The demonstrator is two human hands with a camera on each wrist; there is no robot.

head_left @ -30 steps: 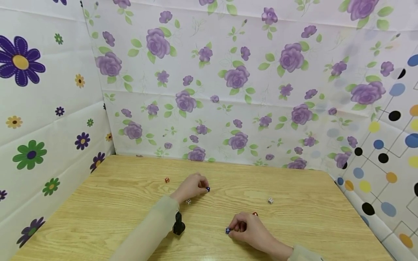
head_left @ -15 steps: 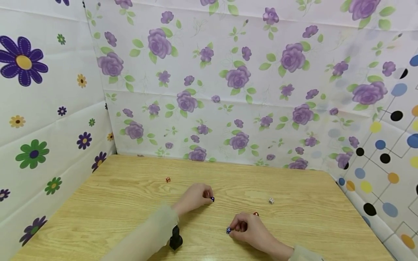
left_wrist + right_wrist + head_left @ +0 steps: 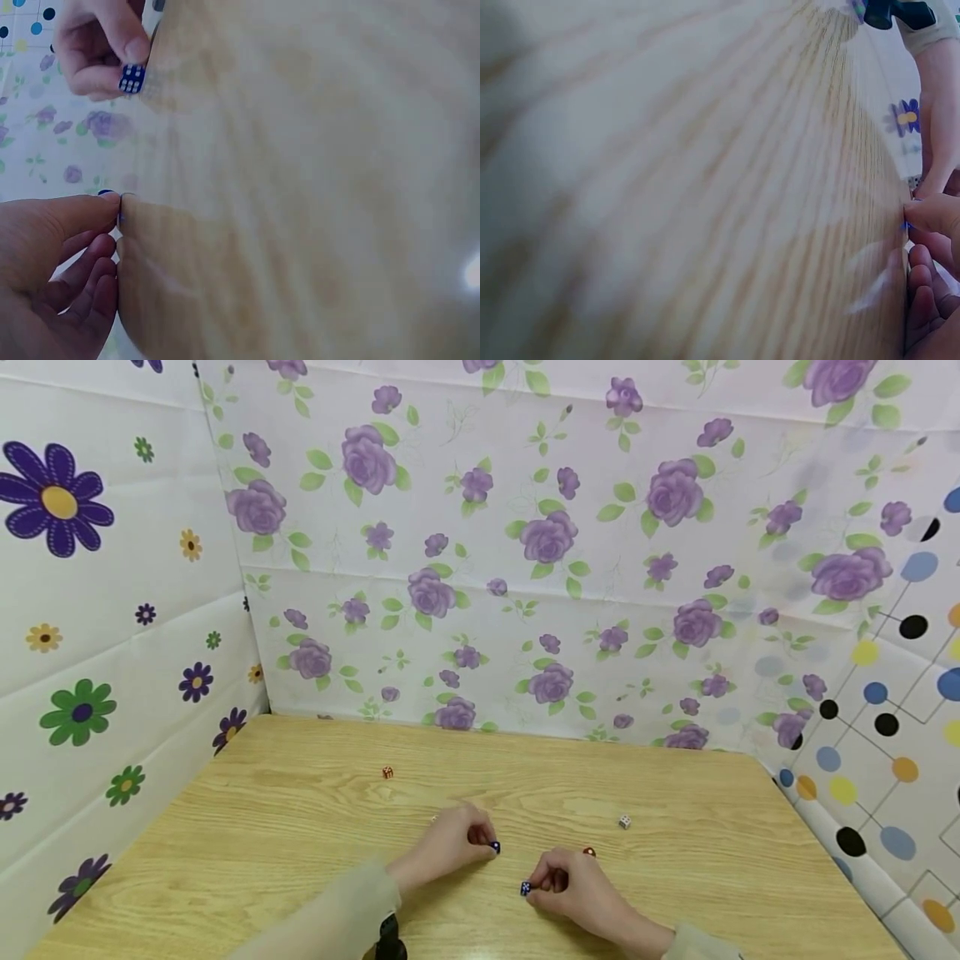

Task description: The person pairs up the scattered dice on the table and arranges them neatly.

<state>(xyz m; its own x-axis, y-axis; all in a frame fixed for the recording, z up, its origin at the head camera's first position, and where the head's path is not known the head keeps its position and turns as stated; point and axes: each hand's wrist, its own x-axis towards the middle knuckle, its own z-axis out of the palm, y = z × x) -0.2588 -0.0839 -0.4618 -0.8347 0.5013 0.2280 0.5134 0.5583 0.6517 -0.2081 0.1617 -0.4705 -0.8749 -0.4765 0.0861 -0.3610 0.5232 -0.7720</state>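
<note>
So the left hand (image 3: 453, 842) has one blue die (image 3: 496, 847) pinched at its fingertips, and the right hand (image 3: 585, 893) is pinching another blue die (image 3: 526, 888). Both dice are about midway between the tabletop's (image 3: 300, 793) left and right edges, near each other but apart. From the right hand's die, the left's sits over toward the far left corner; the right hand's is closer to the near edge. Cubes, so no long axis.
</note>
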